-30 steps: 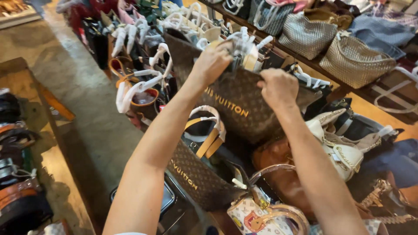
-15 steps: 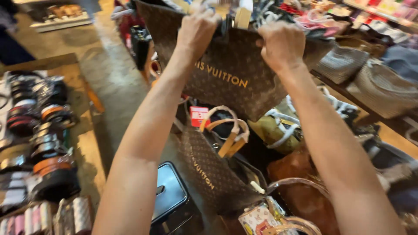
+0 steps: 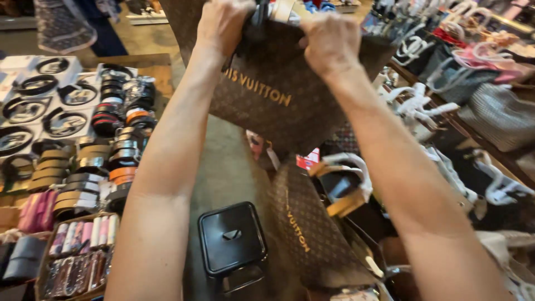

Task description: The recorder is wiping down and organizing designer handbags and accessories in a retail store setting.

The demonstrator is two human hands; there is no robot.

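Observation:
A large brown patterned tote bag [image 3: 278, 106] with gold lettering hangs in the air in front of me. My left hand [image 3: 223, 25] grips its top edge on the left. My right hand [image 3: 329, 42] grips the top edge on the right. Both arms reach upward. The bag's handles are mostly out of frame above. A second brown patterned bag [image 3: 312, 234] with tan handles stands on the pile below.
A black plastic stool [image 3: 231, 237] stands on the floor below my arms. A table on the left holds coiled belts [image 3: 72, 161] in rows and white boxes. Many handbags [image 3: 490, 111] crowd the shelves on the right.
Both hands have lifted the brown tote higher and toward me. My view has turned left, bringing the belt table and the stool into sight.

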